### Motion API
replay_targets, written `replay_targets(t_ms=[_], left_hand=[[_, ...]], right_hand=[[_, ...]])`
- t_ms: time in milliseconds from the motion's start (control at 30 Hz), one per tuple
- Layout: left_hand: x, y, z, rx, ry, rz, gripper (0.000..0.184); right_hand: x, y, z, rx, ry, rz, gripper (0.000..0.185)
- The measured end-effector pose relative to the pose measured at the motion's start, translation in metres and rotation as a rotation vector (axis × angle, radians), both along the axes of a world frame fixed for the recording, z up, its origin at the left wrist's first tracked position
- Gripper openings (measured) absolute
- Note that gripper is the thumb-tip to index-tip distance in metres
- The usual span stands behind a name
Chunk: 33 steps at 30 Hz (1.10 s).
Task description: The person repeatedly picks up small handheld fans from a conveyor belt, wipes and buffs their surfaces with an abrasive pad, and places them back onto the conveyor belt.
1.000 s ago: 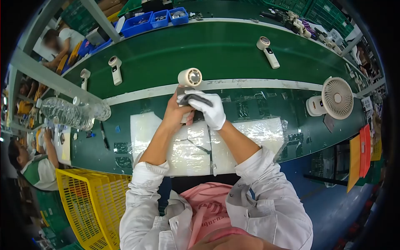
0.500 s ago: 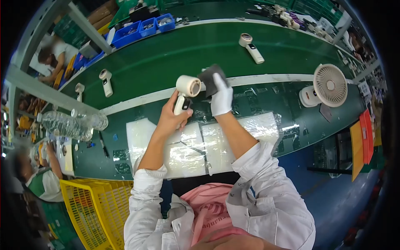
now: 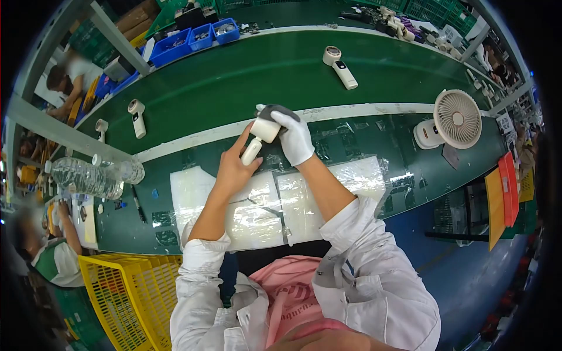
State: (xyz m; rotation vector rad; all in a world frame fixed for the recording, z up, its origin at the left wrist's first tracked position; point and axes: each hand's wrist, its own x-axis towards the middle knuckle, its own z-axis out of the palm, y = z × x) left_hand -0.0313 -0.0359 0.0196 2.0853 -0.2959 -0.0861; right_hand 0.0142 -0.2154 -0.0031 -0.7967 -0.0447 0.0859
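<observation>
My bare left hand (image 3: 235,165) is closed around the handle of a white handheld fan (image 3: 264,131), whose round head points up and to the right. My right hand (image 3: 296,140), in a white glove, grips a dark grey cloth (image 3: 277,112) and presses it against the top of the fan head. The cloth hides part of the head. Below both hands lie sheets of white foam (image 3: 253,222) under shiny clear wrap, at the near edge of the green table (image 3: 404,202).
Similar fans lie on the green belt, one at upper right (image 3: 341,69), one at left (image 3: 137,119). A desk fan (image 3: 457,120) stands right. Plastic bottles (image 3: 88,177), a black pen (image 3: 138,204) and a yellow crate (image 3: 129,292) are left. Two people sit at far left.
The cloth was around the fan, then lifted off to its right, and now lies against its head. The handheld fan has turned in my left hand. The whole view has shifted slightly.
</observation>
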Motion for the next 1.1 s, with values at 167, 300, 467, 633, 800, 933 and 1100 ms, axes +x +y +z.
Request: replay_targets(t_ms=[167, 300, 467, 633, 800, 933, 1100], left_hand=[[0.0, 0.005, 0.0, -0.027, 0.014, -0.009, 0.092], [0.009, 0.007, -0.015, -0.023, -0.267, -0.077, 0.091], [0.008, 0.006, -0.012, -0.185, 0.049, 0.019, 0.089], [0.012, 0.008, -0.013, -0.306, -0.138, 0.15, 0.087], [0.028, 0.025, -0.033, -0.784, 0.024, 0.171, 0.047], [0.025, -0.003, -0.041, -1.012, 0.049, 0.102, 0.045], [0.015, -0.033, -0.039, -0.82, -0.166, 0.294, 0.051]], right_hand=[[-0.004, 0.005, 0.005, 0.386, 0.159, 0.052, 0.034], [-0.007, 0.004, 0.005, 0.484, 0.188, 0.079, 0.027], [0.002, 0.012, -0.019, 0.662, 0.254, 0.164, 0.023], [-0.01, 0.017, -0.013, 0.49, 0.267, 0.248, 0.03], [-0.022, 0.036, -0.005, 0.438, 0.266, 0.007, 0.029], [-0.037, 0.062, -0.005, 0.276, 0.118, -0.103, 0.038], [-0.06, 0.069, 0.008, -0.006, -0.046, -0.07, 0.044]])
